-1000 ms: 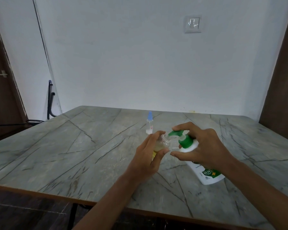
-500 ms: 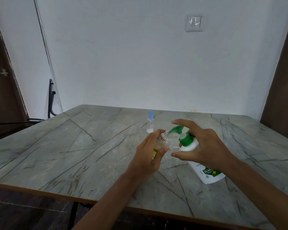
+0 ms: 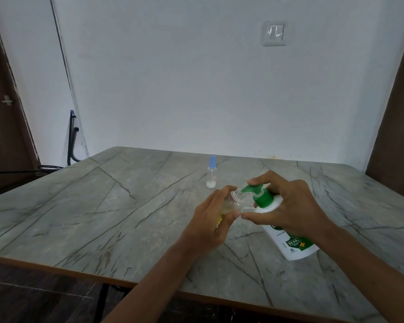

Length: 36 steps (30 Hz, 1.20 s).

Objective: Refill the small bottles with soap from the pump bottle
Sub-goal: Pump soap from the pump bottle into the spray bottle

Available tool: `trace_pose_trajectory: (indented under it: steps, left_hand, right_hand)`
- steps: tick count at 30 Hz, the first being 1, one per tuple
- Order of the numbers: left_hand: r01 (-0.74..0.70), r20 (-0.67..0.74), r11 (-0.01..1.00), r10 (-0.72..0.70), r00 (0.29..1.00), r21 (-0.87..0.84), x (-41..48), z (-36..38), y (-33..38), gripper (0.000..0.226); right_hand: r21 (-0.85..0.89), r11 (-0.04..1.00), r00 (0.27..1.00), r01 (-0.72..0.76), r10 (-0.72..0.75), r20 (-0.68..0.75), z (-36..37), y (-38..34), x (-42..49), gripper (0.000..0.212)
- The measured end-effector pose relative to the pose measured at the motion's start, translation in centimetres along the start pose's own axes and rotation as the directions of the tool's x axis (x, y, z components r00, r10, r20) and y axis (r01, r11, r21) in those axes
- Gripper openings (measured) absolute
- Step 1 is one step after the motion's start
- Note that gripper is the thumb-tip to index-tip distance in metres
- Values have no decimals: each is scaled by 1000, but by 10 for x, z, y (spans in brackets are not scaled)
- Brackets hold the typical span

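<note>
My left hand (image 3: 210, 220) grips a small clear bottle (image 3: 233, 202), tilted with its open threaded neck toward the pump's green spout; yellowish liquid shows inside it. My right hand (image 3: 289, 206) holds the white pump bottle (image 3: 294, 245), which leans on the table. Its forefinger lies on the green pump head (image 3: 254, 191) and its thumb is under the bottle's shoulder. The spout tip sits at the small bottle's mouth. A second small bottle (image 3: 211, 173) with a blue cap stands upright farther back.
The grey marble-patterned table (image 3: 103, 217) has its front edge near me and reaches back to a white wall. A dark door is at the left, a black metal frame leans in the left corner, and a brown panel stands at the right.
The pump head was pressed down one second ago, rose half a second ago, and my right forefinger now presses on it again. The small bottle stays at the spout.
</note>
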State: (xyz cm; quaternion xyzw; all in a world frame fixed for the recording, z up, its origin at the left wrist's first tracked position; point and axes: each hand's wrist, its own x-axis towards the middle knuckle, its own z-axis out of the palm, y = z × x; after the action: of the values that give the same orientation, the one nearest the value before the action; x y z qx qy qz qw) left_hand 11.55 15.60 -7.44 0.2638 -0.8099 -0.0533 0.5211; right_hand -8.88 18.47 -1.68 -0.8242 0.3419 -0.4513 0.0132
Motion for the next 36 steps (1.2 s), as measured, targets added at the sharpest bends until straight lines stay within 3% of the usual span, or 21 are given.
trace_pose_trajectory:
  steps: [4,10,22,29,36]
  left_hand:
    - [-1,-10,1000,1,1000,-20,0,-1,1,39]
    - [1,-63,1000,-2,998,-22,2,-2,2,40]
    - [-8,-55,1000,7,998,-21,1,-3,0,40]
    - [-21,1,999,21,1000,-29,1,-1,-1,39]
    - [-8,-60,1000,7,998,-17,2,-3,0,41]
  right_hand:
    - [-15,999,999,-38,39,39,0,0,2,58]
    - [-80,996,995,-41,48,87,1,1,2,79]
    - [-32,999,997,-20,22,71,-1,2,4,71]
    - [-7,999,999,-39,39,35,0,4,3,54]
    - [-116,993,994,-28,40,105,3,4,4,72]
